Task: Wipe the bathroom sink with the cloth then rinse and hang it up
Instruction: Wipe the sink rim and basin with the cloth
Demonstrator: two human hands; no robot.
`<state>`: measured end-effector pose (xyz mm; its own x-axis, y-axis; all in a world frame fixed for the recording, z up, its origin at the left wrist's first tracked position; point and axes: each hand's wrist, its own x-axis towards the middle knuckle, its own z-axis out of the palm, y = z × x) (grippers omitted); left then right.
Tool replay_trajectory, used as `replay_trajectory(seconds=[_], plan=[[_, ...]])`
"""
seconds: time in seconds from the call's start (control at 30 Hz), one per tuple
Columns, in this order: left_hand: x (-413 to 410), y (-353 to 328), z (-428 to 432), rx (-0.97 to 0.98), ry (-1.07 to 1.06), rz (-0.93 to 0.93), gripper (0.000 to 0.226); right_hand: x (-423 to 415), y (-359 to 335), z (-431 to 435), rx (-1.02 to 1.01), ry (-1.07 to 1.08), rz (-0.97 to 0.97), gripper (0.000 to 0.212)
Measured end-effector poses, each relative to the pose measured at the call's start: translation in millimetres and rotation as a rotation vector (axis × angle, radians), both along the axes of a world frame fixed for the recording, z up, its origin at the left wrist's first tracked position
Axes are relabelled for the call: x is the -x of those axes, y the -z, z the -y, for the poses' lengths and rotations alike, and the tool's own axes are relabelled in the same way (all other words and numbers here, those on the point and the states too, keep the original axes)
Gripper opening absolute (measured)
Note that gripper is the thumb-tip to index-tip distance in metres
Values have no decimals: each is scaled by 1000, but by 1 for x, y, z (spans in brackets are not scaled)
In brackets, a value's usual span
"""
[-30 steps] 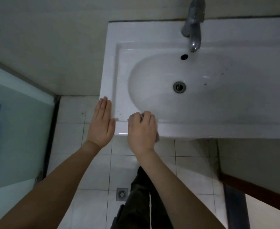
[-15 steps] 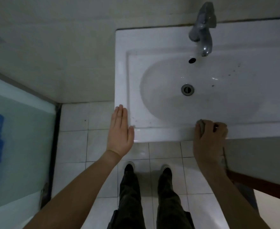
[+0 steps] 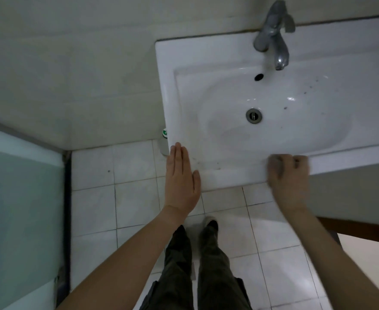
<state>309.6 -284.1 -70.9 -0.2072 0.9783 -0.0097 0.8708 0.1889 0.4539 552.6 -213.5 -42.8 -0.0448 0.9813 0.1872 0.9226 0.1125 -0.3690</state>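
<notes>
The white bathroom sink (image 3: 217, 173) fills the upper right, with a metal tap (image 3: 273, 34) at its back and a drain (image 3: 253, 115) in the basin. Dark specks dot the basin's right side. My right hand (image 3: 289, 177) is curled over a small grey cloth (image 3: 273, 163) on the sink's front rim; most of the cloth is hidden under the fingers. My left hand (image 3: 181, 180) lies flat with straight fingers at the sink's front left corner, holding nothing.
White floor tiles (image 3: 134, 166) lie below the sink, and my legs and shoes (image 3: 210, 222) stand on them. A small container with a green-marked cap (image 3: 165, 133) sits under the sink's left edge. A frosted glass panel (image 3: 22, 198) stands at the left.
My right hand slid the cloth along the front rim from beside the left hand toward the right. The left hand stayed at the corner. The view shifted, showing my legs.
</notes>
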Motion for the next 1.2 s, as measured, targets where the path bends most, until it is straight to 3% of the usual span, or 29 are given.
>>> replay_trajectory(seconds=[0.17, 0.23, 0.33, 0.47, 0.63, 0.83, 1.0, 1.1, 1.2], plan=[[-3, -1, -1, -26, -14, 34, 64, -3, 2, -5, -7, 289, 38, 26], [-3, -1, -2, -21, -16, 50, 64, 48, 2, 11, -10, 154, 53, 20], [2, 0, -2, -17, 13, 60, 61, 127, -2, 44, 59, -210, 126, 16], [34, -17, 0, -61, 66, 268, 53, 149, -8, 45, 149, -254, -150, 19], [81, -38, -67, -190, -141, 383, 53, 126, -16, 18, 220, -356, -441, 11], [98, -15, -186, -85, -314, 620, 60, 146, 11, -120, 137, -341, -393, 23], [98, 10, -197, -127, -373, 650, 52, 204, 35, -229, 96, -381, -373, 30], [98, 13, -197, -145, -381, 658, 51, 239, 51, -242, 56, -396, -233, 30], [97, 8, -200, -155, -367, 648, 51, 247, 54, -211, 62, -448, -226, 26]])
